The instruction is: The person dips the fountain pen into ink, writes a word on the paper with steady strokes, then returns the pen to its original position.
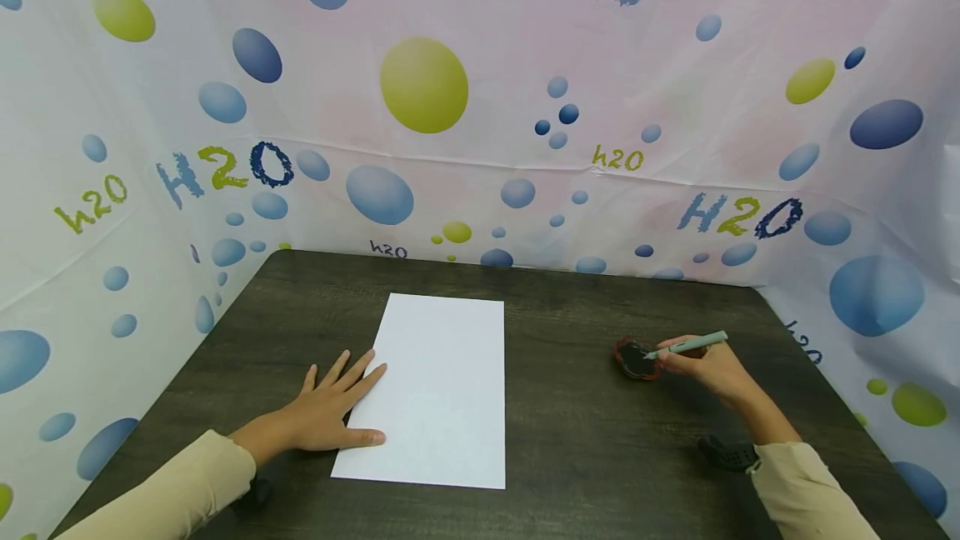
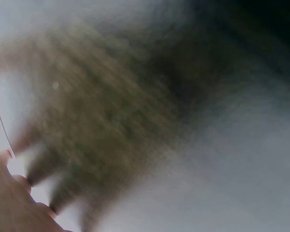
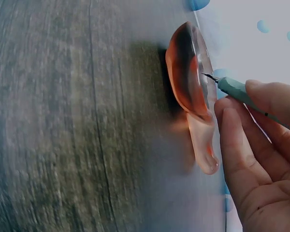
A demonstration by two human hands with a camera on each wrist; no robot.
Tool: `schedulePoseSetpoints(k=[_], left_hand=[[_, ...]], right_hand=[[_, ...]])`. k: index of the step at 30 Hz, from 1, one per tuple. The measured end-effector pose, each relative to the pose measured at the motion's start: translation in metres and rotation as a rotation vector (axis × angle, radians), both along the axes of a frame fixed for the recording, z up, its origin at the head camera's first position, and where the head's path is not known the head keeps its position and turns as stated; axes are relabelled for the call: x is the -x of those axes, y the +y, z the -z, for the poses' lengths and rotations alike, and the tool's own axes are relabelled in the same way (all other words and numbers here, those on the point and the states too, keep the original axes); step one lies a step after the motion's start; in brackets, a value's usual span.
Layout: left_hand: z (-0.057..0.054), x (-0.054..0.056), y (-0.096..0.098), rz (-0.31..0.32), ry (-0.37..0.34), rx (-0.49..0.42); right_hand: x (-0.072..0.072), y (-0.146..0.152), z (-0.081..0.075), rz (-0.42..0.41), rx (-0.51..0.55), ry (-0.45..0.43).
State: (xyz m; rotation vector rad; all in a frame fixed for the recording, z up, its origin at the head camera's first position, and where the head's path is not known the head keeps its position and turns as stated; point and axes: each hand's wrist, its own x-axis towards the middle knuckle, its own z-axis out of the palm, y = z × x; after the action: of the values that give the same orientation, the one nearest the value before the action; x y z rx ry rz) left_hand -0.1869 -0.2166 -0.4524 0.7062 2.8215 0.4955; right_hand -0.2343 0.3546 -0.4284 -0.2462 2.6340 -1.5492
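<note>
A blank white sheet of paper (image 1: pixel 450 394) lies on the dark table. My left hand (image 1: pixel 318 417) rests flat with spread fingers across the sheet's left edge; part of it shows in the lower left of the left wrist view. At the right, my right hand (image 1: pixel 708 369) pinches a light green fountain pen (image 1: pixel 686 344) between thumb and fingers. Its metal nib (image 3: pixel 210 77) points at a small translucent red dish (image 1: pixel 617 354) holding dark ink (image 1: pixel 633 358). Whether the nib touches the ink, I cannot tell. The dish has a short handle (image 3: pixel 203 150) in the right wrist view.
The dark wood-grain table (image 1: pixel 570 457) runs back to a white curtain (image 1: pixel 510 65) printed with bubbles and "H2O" lettering. A black strap-like object (image 1: pixel 726 452) shows at the right wrist. Most of the left wrist view is blurred.
</note>
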Motion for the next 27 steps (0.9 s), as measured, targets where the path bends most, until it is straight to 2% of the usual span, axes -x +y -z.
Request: schedulePoseSetpoints(k=[7, 13, 20, 27], left_hand=[[0.0006, 0.0003, -0.0004, 0.0, 0.001, 0.003], [0.0, -0.0003, -0.0002, 0.003, 0.005, 0.0], [0.0012, 0.0002, -0.0006, 0.005, 0.009, 0.003], [0.0018, 0.0009, -0.0011, 0.002, 0.004, 0.002]], right_hand=[[0.002, -0.003, 0.0036, 0.046, -0.024, 0.019], [0.0031, -0.0051, 0.0053, 0.077, -0.106, 0.054], [0.003, -0.0079, 0.0063, 0.037, -0.1, 0.061], [0.0028, -0.0082, 0.0054, 0.046, -0.11, 0.033]])
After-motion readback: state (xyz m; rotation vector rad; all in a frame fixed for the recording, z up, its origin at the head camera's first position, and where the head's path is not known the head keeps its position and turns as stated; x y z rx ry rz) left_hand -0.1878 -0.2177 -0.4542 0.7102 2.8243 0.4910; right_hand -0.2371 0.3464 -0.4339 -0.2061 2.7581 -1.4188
